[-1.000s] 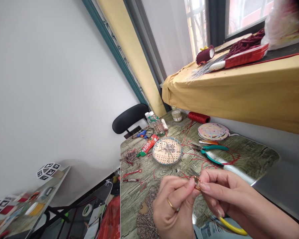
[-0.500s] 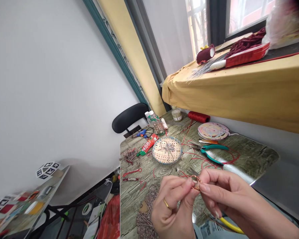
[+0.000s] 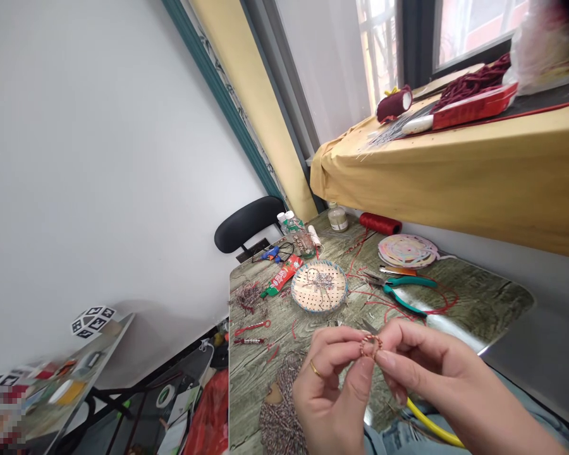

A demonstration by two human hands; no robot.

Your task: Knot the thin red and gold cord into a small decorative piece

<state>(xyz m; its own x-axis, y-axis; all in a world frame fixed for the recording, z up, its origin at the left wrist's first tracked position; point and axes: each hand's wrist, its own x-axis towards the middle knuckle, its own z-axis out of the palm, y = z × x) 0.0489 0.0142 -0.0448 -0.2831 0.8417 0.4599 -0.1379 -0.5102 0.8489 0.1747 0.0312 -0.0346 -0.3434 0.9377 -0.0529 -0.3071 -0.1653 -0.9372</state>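
Observation:
Between my two hands, just above the table, is a small ring of twisted reddish-brown cord (image 3: pixel 371 338). My left hand (image 3: pixel 334 385) pinches the ring's left side between thumb and fingers; a gold finger ring shows on it. My right hand (image 3: pixel 420 360) pinches the right side of the cord ring. Behind the hands a pointed metal tip (image 3: pixel 368 325) lies on the table, partly hidden. Below my left hand sits a bundle of speckled brown yarn (image 3: pixel 282 411). A yellow tube-like handle (image 3: pixel 431 424) shows under my right hand.
On the wood-grain table (image 3: pixel 275 316) lie a woven bamboo tray (image 3: pixel 308 297), green-handled pliers (image 3: pixel 408 297) among red cords, a red thread spool (image 3: pixel 380 223), a coil of pastel cord (image 3: pixel 408 251) and a red packet (image 3: pixel 284 275). A yellow-draped ledge (image 3: pixel 436 183) overhangs the right side.
The cord ring has turned to face me, its round opening now showing. My left fingers and thumb have spread slightly around it. The view has shifted slightly.

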